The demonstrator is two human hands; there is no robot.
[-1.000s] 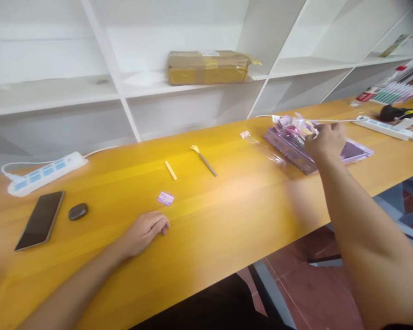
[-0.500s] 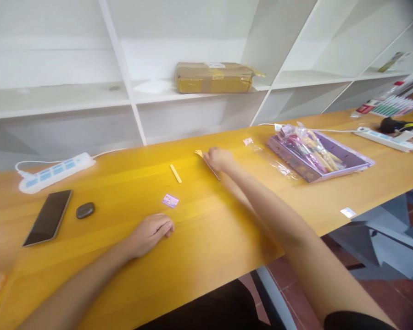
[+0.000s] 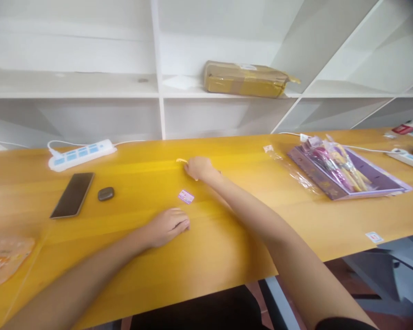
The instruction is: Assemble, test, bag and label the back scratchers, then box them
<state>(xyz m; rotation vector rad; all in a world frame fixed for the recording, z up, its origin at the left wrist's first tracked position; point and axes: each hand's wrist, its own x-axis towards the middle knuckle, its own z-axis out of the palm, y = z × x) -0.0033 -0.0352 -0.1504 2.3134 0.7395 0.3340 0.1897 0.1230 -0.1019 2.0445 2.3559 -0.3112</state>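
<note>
My right hand is closed at the table's far side around a slim stick with a yellow curved end. That end pokes out left of my fingers; most of the stick is hidden. A small yellow bit shows just under the hand, at the spot where a short yellow stick lay. My left hand rests on the table with its fingers loosely curled together and nothing visible in them. Between both hands lies a small purple-and-white card.
A purple box of wrapped brush-like items stands to the right, with clear plastic wrapping beside it. On the left are a phone, a dark oval case and a power strip. A taped carton sits on the shelf.
My right hand has moved left with the stick, over the short yellow stick, which it now mostly covers. The view has turned left; my left hand stays resting on the table.
</note>
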